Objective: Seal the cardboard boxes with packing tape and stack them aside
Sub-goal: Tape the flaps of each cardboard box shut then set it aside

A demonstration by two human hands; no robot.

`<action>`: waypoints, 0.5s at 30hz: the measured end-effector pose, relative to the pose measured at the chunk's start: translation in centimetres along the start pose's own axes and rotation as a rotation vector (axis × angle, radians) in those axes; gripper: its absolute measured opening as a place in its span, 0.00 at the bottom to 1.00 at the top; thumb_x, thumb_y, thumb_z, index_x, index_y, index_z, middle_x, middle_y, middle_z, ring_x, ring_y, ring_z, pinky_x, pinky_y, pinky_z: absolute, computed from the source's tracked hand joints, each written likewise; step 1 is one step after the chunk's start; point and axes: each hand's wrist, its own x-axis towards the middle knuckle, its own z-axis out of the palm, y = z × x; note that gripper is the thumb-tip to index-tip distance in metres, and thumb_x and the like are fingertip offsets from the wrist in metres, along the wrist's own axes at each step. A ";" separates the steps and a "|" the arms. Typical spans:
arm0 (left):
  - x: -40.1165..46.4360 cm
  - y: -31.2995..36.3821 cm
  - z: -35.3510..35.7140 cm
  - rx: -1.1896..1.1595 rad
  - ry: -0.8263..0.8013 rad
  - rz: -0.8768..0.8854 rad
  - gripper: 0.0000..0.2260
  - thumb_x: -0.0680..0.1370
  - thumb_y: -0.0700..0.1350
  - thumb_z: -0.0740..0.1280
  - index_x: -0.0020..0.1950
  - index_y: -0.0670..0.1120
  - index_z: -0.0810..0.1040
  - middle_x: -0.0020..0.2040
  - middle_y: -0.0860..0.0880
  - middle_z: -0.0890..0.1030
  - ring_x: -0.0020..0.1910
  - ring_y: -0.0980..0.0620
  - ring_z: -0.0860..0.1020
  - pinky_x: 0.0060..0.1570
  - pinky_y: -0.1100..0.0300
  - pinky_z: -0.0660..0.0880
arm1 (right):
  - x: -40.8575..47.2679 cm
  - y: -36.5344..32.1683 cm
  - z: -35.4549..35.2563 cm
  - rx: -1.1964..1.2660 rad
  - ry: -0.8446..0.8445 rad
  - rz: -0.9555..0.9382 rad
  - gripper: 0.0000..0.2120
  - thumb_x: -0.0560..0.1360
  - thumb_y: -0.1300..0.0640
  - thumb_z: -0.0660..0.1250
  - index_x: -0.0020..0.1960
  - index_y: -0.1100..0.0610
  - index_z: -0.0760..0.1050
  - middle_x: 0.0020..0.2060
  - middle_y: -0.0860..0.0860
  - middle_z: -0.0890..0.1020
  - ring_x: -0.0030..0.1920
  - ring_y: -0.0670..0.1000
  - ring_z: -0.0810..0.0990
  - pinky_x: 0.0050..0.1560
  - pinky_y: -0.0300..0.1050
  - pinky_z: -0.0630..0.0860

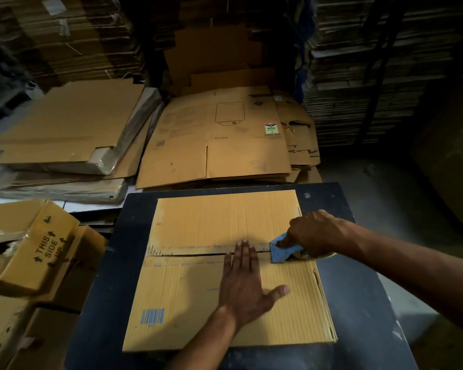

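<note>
Taping step underway: box lies on the dark table. Left hand presses flat, fingers straight, by the flap seam. Right hand grips the blue tape gun at the seam's right end (no tape visible yet). Next, prob.: steady pull w/ flaps held shut.

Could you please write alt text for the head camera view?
A right hand holds a blue tape dispenser at the centre seam of a cardboard box on a dark table, while the left hand presses flat beside the seam. Flattened cartons lie beyond.
</note>
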 end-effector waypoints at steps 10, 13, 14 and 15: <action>-2.2 -8.7 -1.3 0.099 0.043 -0.302 0.49 0.69 0.83 0.32 0.81 0.54 0.31 0.80 0.48 0.26 0.79 0.45 0.27 0.76 0.30 0.34 | 0.0 -0.4 -0.1 -0.034 0.025 0.018 0.26 0.82 0.44 0.65 0.78 0.39 0.64 0.60 0.51 0.78 0.58 0.54 0.80 0.54 0.51 0.80; -0.9 -4.4 -1.1 0.042 0.035 -0.253 0.57 0.67 0.85 0.35 0.81 0.46 0.31 0.80 0.44 0.26 0.79 0.46 0.26 0.76 0.33 0.33 | -0.1 -0.7 -0.2 -0.027 0.024 0.036 0.27 0.82 0.46 0.66 0.79 0.39 0.64 0.61 0.51 0.78 0.59 0.55 0.80 0.55 0.52 0.79; -0.3 -2.8 -0.8 0.036 0.024 -0.207 0.58 0.66 0.85 0.36 0.82 0.45 0.33 0.80 0.44 0.27 0.79 0.46 0.26 0.77 0.34 0.33 | -0.1 -0.8 -0.2 -0.033 0.019 0.039 0.27 0.82 0.46 0.65 0.79 0.39 0.63 0.61 0.51 0.78 0.59 0.55 0.80 0.55 0.52 0.79; 0.2 -1.4 -0.7 0.029 0.014 -0.158 0.59 0.66 0.86 0.37 0.83 0.44 0.34 0.81 0.44 0.28 0.79 0.47 0.27 0.77 0.35 0.33 | -0.2 -0.8 -0.3 -0.033 0.016 0.043 0.26 0.82 0.46 0.65 0.79 0.39 0.64 0.61 0.51 0.78 0.59 0.55 0.80 0.55 0.52 0.78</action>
